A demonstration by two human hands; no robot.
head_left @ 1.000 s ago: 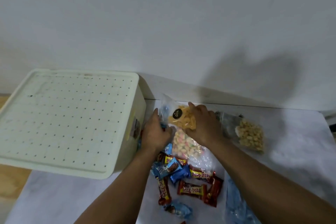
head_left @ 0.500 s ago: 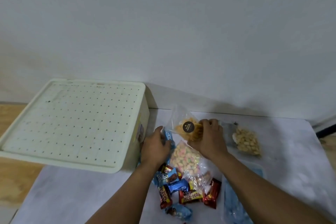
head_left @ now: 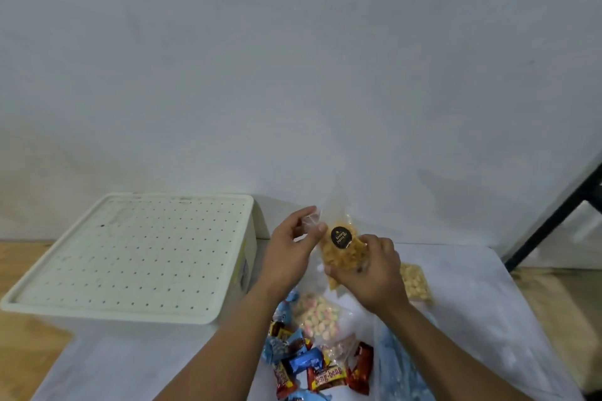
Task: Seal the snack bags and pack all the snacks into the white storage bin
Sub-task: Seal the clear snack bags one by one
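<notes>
Head view, both hands' grip pinching black-labelled snack bag (head_left: 338, 251), "beng-beng" bar (head_left: 327, 378) below.

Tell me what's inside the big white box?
Can't see. The lid covers the white box, hiding everything inside. The snacks lie outside on the table.

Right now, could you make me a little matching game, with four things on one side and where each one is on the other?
Things
1. orange snack bag
2. bin
3. pastel candy bag
4. Beng-Beng bar

Places
A. nearest the camera, among the wrapped bars
B. lid on, left of the hands
C. held up in both hands
D. lying on the table below the hands

Pairs: 1-C, 2-B, 3-D, 4-A
</notes>
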